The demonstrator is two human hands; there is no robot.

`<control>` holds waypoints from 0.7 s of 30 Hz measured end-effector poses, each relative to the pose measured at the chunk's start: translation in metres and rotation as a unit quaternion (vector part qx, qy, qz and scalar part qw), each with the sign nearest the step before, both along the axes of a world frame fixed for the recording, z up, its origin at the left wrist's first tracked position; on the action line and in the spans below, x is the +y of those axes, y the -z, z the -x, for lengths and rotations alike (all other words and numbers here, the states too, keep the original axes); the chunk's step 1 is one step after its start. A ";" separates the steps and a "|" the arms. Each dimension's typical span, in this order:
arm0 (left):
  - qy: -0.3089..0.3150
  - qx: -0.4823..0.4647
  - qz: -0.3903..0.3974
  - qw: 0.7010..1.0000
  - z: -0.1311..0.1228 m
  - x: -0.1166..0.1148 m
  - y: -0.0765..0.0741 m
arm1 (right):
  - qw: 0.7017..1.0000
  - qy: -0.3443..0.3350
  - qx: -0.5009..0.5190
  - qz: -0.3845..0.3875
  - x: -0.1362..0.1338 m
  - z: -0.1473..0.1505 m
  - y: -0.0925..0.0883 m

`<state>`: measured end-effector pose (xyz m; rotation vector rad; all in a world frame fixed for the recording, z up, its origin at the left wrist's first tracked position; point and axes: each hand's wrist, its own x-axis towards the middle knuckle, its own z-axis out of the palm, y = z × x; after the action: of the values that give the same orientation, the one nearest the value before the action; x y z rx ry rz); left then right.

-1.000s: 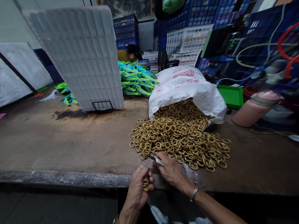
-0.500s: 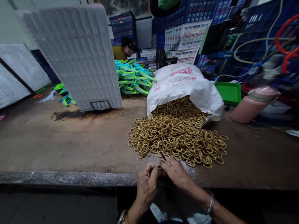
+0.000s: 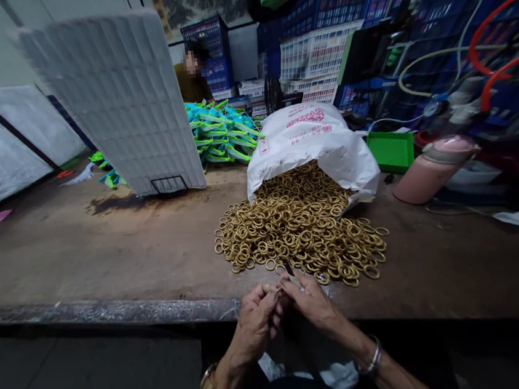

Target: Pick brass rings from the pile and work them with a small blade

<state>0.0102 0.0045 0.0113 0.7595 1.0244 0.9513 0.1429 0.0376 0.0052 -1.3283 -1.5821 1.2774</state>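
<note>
A heap of brass rings spills from a white sack onto the brown table. At the table's near edge my left hand and my right hand meet, fingertips pinched together. My left hand is closed on brass rings. My right hand pinches a thin dark tool whose tip points up toward the heap. Both hands sit just in front of the heap's nearest rings.
A white grid tray stands upright at the back left. Green and blue pieces are piled behind it, where another person sits. A green bin, a pink bottle, hoses and crates crowd the right.
My left hand rose from below the table edge to meet my right hand. The view shifted slightly, so the heap sits higher and further left in frame.
</note>
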 end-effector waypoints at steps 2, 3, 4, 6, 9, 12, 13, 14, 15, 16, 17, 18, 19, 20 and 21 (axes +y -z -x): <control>-0.006 0.005 0.001 1.000 -0.004 -0.001 0.000 | 0.999 0.012 -0.030 -0.020 -0.002 -0.005 0.005; -0.008 0.010 0.002 1.000 -0.006 -0.001 0.001 | 0.997 0.014 -0.061 -0.045 -0.003 -0.007 0.007; -0.009 0.015 0.003 1.000 -0.007 -0.001 0.001 | 0.992 0.010 -0.097 -0.075 -0.005 -0.010 0.009; -0.008 0.023 0.002 1.000 -0.011 -0.001 0.000 | 0.977 -0.011 -0.171 -0.130 -0.011 -0.013 0.010; -0.006 0.026 -0.022 0.999 -0.015 0.000 -0.001 | 0.952 -0.041 -0.248 -0.177 -0.018 -0.017 0.009; -0.010 0.036 -0.039 0.999 -0.020 0.001 -0.004 | 0.939 -0.052 -0.280 -0.191 -0.022 -0.019 0.007; -0.013 0.041 -0.039 0.998 -0.021 0.001 -0.004 | 0.937 -0.053 -0.287 -0.191 -0.023 -0.020 0.006; -0.016 0.046 -0.036 0.998 -0.022 0.002 -0.005 | 0.935 -0.051 -0.294 -0.191 -0.023 -0.020 0.006; -0.020 0.051 -0.033 0.998 -0.023 0.002 -0.006 | 0.932 -0.050 -0.302 -0.192 -0.023 -0.020 0.005; -0.023 0.055 -0.031 0.998 -0.024 0.002 -0.007 | 0.929 -0.048 -0.311 -0.194 -0.023 -0.020 0.006; -0.026 0.060 -0.028 0.997 -0.024 0.001 -0.008 | 0.926 -0.047 -0.322 -0.193 -0.022 -0.021 0.006; -0.027 0.066 -0.026 0.997 -0.023 0.000 -0.010 | 0.922 -0.044 -0.336 -0.188 -0.021 -0.022 0.007; -0.022 0.072 -0.025 0.997 -0.023 -0.002 -0.011 | 0.917 -0.038 -0.354 -0.177 -0.019 -0.023 0.009; -0.011 0.077 -0.028 0.997 -0.021 -0.005 -0.013 | 0.913 -0.031 -0.373 -0.164 -0.017 -0.023 0.011; 0.007 0.079 -0.030 0.996 -0.020 -0.009 -0.014 | 0.908 -0.025 -0.390 -0.151 -0.014 -0.024 0.013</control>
<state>0.0305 -0.0045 0.0250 0.9023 1.1293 0.9239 0.1671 0.0236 -0.0076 -1.7006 -2.2414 0.4735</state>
